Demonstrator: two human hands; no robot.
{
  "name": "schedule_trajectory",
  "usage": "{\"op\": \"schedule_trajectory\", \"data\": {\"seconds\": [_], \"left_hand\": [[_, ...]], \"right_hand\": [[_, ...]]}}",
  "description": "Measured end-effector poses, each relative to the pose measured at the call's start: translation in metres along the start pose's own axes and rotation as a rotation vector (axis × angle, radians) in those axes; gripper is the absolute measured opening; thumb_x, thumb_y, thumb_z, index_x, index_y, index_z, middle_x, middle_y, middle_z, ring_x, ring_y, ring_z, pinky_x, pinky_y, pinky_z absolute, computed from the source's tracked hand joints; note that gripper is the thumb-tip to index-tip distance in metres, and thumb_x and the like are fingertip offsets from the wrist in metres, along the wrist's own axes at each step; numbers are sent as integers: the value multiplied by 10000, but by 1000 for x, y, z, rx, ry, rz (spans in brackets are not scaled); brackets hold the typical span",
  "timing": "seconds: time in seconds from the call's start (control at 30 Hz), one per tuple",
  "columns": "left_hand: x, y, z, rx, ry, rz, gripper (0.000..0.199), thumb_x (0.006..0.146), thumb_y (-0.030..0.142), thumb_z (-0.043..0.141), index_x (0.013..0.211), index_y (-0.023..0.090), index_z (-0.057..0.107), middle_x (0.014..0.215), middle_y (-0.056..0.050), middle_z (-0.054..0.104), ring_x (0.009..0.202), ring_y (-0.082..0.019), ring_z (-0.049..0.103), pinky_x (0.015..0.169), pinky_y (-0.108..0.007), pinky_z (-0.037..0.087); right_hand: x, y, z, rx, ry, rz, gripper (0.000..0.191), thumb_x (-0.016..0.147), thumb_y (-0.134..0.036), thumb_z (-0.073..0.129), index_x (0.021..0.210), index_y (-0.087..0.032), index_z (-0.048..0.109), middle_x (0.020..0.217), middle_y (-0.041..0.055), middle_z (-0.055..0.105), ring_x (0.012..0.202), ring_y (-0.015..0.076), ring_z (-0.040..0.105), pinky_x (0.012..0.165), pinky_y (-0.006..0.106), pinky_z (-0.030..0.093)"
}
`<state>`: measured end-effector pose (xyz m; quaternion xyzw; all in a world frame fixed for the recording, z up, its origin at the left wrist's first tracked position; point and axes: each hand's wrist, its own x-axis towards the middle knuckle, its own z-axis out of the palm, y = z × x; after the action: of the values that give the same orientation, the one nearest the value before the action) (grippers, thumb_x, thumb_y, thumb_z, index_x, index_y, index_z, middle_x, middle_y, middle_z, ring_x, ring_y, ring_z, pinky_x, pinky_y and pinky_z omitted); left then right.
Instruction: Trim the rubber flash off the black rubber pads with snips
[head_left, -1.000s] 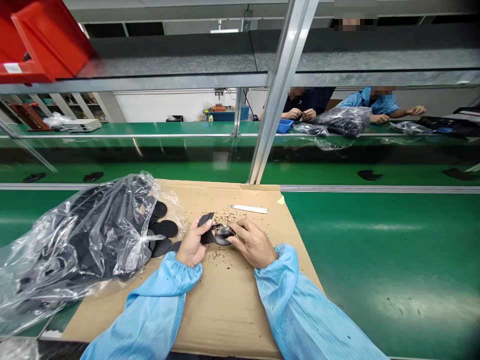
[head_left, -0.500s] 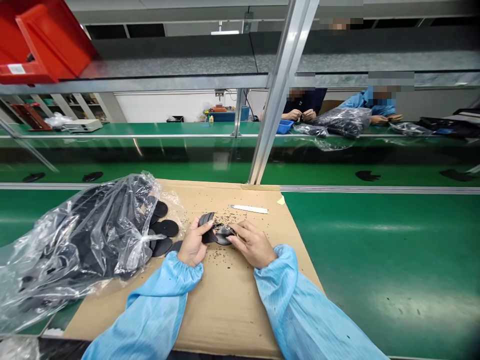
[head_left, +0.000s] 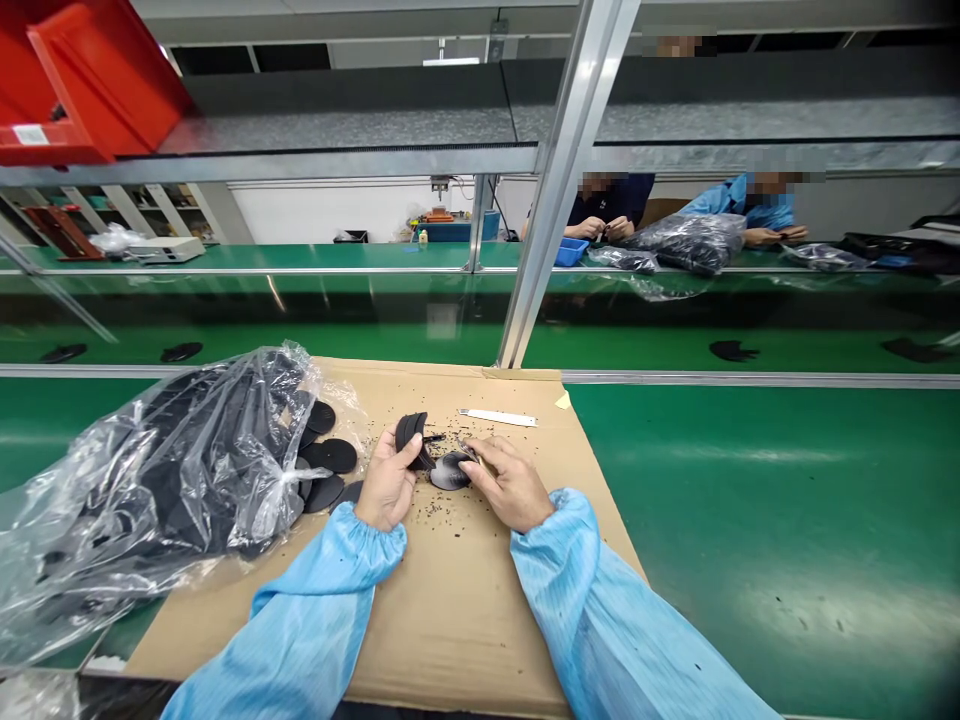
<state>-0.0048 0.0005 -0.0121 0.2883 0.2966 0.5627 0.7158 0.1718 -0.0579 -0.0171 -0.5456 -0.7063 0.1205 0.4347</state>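
Note:
My left hand [head_left: 388, 482] is shut on a curved strip of black rubber [head_left: 410, 438], pinching it between thumb and fingers. My right hand [head_left: 510, 485] grips a small metal tool [head_left: 466, 449], possibly tweezers, though its tips are hard to make out. Just below that tool, a round dark disc with a shiny face [head_left: 450, 472] sits against the fingers of my right hand. Black crumbs [head_left: 442, 510] are scattered over the cardboard sheet [head_left: 450, 620] around both hands. Light blue sleeves cover both my arms.
A clear plastic bag [head_left: 150, 480] full of black pieces lies at the left, with several black discs [head_left: 330, 455] beside it. A white strip [head_left: 497, 417] lies beyond my hands. The cardboard sits on a green bench, with an aluminium upright beyond it and two co-workers across.
The black rubber strip has come apart from the round disc, and my left hand now holds it clear. The disc sits lower and further right, with its shiny face more visible.

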Motion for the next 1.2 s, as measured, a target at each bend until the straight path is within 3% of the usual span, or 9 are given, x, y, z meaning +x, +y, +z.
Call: {"op": "schedule_trajectory", "data": {"seconds": [0.2, 0.3, 0.37, 0.5, 0.7, 0.8, 0.9, 1.2], "left_hand": [[-3, 3, 2, 82, 43, -29, 605, 620, 310, 832, 1105, 229, 478, 753, 43, 584, 556, -109, 592, 515, -232, 481], [-1, 2, 1, 64, 82, -25, 538, 577, 273, 860, 979, 171, 518, 675, 59, 554, 484, -43, 489, 460, -161, 403], [0, 1, 0, 36, 83, -41, 478, 574, 271, 864, 905, 150, 540, 691, 43, 574, 508, -34, 485, 465, -147, 392], [1, 2, 0, -33, 31, -66, 457, 602, 318, 849, 926, 176, 559, 845, -10, 648, 669, -109, 598, 537, -201, 467], [0, 5, 1, -37, 105, -95, 383, 669, 241, 811, 969, 184, 580, 876, -6, 656, 641, -88, 594, 483, -169, 433], [0, 6, 1, -57, 138, -181, 236, 741, 215, 750, 889, 164, 573, 789, 1, 631, 588, -79, 568, 456, -164, 413], [1, 7, -1, -81, 101, -247, 158, 794, 221, 691, 845, 161, 555, 670, 22, 556, 495, -71, 499, 392, -157, 344], [-2, 13, -1, -226, -10, -369, 23, 848, 135, 542, 865, 142, 530, 649, 12, 466, 448, -66, 387, 374, -164, 270]], "right_hand": [[1, 0, 0, -8, -3, -6, 309, 915, -353, 535, 1167, -200, 628, 974, 78, 625, 905, 192, 619, 848, 334, 512], [0, 0, 0, -13, -8, 7, 310, 916, -359, 531, 1163, -199, 630, 963, 79, 624, 896, 194, 618, 836, 340, 515], [0, 0, 0, -18, -17, 11, 311, 916, -359, 531, 1161, -195, 630, 965, 81, 626, 902, 195, 617, 842, 342, 513], [0, 0, 0, -22, -33, -1, 312, 920, -353, 527, 1169, -194, 624, 992, 82, 626, 930, 195, 616, 862, 341, 506], [0, -2, -1, -56, -51, -3, 339, 930, -364, 509, 1213, -200, 598, 1027, 81, 625, 957, 196, 612, 879, 337, 503], [0, -4, -2, -90, -69, -16, 389, 943, -353, 482, 1305, -220, 532, 1086, 81, 610, 998, 196, 605, 893, 332, 501], [-1, -6, -3, -120, -90, -41, 395, 962, -340, 437, 1337, -237, 504, 1145, 80, 588, 1041, 197, 592, 903, 329, 500], [0, -15, -7, -199, -175, -34, 438, 978, -323, 370, 1402, -219, 405, 1094, 91, 599, 985, 209, 608, 844, 348, 528]]}}
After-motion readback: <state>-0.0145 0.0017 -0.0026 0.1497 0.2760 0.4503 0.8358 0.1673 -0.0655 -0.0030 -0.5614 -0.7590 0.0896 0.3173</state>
